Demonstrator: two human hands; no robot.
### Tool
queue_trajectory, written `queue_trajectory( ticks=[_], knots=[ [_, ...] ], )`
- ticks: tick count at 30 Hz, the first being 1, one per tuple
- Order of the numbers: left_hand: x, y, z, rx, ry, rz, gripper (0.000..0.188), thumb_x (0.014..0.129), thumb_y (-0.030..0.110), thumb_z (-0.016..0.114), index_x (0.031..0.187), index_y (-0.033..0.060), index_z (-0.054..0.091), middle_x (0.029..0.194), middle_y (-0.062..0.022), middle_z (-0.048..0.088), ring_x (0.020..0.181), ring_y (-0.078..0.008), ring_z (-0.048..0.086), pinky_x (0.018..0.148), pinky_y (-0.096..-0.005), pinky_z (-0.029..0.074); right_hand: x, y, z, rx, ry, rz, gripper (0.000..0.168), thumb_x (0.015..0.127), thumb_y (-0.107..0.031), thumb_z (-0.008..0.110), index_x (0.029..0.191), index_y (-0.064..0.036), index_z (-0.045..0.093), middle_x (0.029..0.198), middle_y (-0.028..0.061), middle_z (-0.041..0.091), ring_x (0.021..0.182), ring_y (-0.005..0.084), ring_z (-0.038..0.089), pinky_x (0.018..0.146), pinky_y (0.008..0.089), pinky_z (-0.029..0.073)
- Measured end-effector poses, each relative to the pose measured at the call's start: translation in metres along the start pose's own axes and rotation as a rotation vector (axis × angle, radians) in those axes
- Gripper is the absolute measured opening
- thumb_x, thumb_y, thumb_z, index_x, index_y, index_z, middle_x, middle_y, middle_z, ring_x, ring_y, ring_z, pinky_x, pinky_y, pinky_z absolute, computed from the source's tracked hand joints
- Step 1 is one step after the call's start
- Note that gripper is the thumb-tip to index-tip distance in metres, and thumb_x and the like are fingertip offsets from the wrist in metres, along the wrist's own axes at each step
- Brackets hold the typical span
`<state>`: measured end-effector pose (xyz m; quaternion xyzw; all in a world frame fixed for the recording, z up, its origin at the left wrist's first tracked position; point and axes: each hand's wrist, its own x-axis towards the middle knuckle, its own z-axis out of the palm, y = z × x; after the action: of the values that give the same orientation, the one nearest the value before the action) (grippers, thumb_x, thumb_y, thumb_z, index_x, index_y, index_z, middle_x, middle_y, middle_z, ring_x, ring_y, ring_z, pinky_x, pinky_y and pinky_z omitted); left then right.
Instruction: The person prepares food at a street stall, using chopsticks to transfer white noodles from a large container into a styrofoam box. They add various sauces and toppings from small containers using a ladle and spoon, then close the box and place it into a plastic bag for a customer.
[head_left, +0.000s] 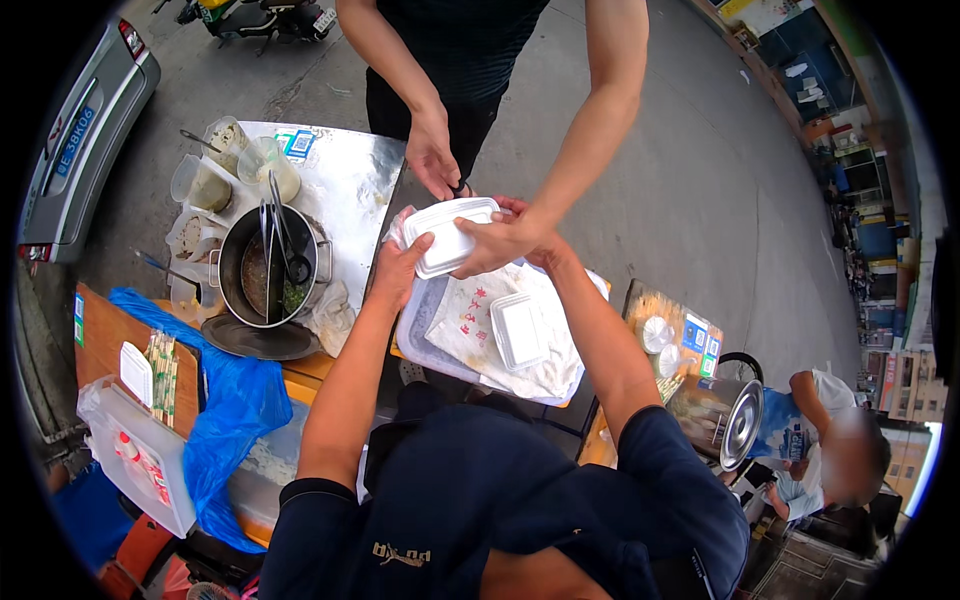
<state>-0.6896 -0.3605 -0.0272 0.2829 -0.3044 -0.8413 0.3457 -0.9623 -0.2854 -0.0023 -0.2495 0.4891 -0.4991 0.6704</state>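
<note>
A closed white foam takeaway box is held out in front of me. My left hand grips its left end, thumb on top, with thin clear plastic film bunched at that side. Another person's hand clasps the box from the right. My right hand is mostly hidden behind that hand and forearm; a few fingers show by the box's far right corner, and their grip is unclear. The person's other hand hangs just beyond the box. Below lies a second white box on a stained white cloth.
The cloth covers a plastic tub. On a metal table at left stand a divided pot with ladles and several plastic jugs. A blue plastic sheet drapes nearby. At right is a steel pot.
</note>
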Motion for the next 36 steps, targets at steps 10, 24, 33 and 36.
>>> queue_trajectory(
  ticks=[10,24,33,36],
  knots=[
    [0.026,-0.102,-0.031,0.248,-0.003,-0.158,0.077,0.094,0.021,0.076,0.157,0.0063,0.036,0.128,-0.0083,0.065,0.113,-0.015,0.062,0.096,-0.031,0.051,-0.018,0.114,-0.057,-0.142,0.436,-0.046,0.044,0.088,-0.003,0.072,0.13,-0.008,0.063,0.105,0.0026,0.071,0.088,0.0145,0.066,0.072,0.0311,0.053],
    [0.032,-0.11,-0.043,1.223,0.015,0.101,0.046,0.095,0.033,0.069,0.132,0.0052,0.066,0.112,-0.0267,0.068,0.105,-0.0416,0.066,0.094,-0.0454,0.051,-0.036,0.141,-0.043,-1.127,0.658,-0.313,0.057,0.093,-0.011,0.069,0.147,-0.008,0.051,0.145,0.0279,0.053,0.096,0.0291,0.072,0.076,0.0346,0.061],
    [0.017,-0.11,-0.041,1.218,0.024,0.092,0.052,0.092,0.031,0.073,0.139,0.0121,0.063,0.113,-0.0235,0.065,0.108,-0.0376,0.063,0.096,-0.0419,0.05,-0.092,0.04,0.01,-0.904,0.626,-0.349,0.034,0.099,-0.008,0.058,0.133,-0.005,0.062,0.123,0.0137,0.068,0.108,0.0229,0.068,0.09,0.0317,0.053],
    [0.014,-0.116,-0.036,1.221,0.055,0.104,0.057,0.088,0.034,0.077,0.14,0.0146,0.063,0.111,-0.0221,0.063,0.107,-0.0365,0.063,0.096,-0.0401,0.05,-0.061,0.021,-0.016,-0.677,0.744,-0.496,0.03,0.1,-0.011,0.06,0.129,-0.002,0.064,0.115,0.0079,0.069,0.104,0.016,0.064,0.087,0.0301,0.053]
  ],
)
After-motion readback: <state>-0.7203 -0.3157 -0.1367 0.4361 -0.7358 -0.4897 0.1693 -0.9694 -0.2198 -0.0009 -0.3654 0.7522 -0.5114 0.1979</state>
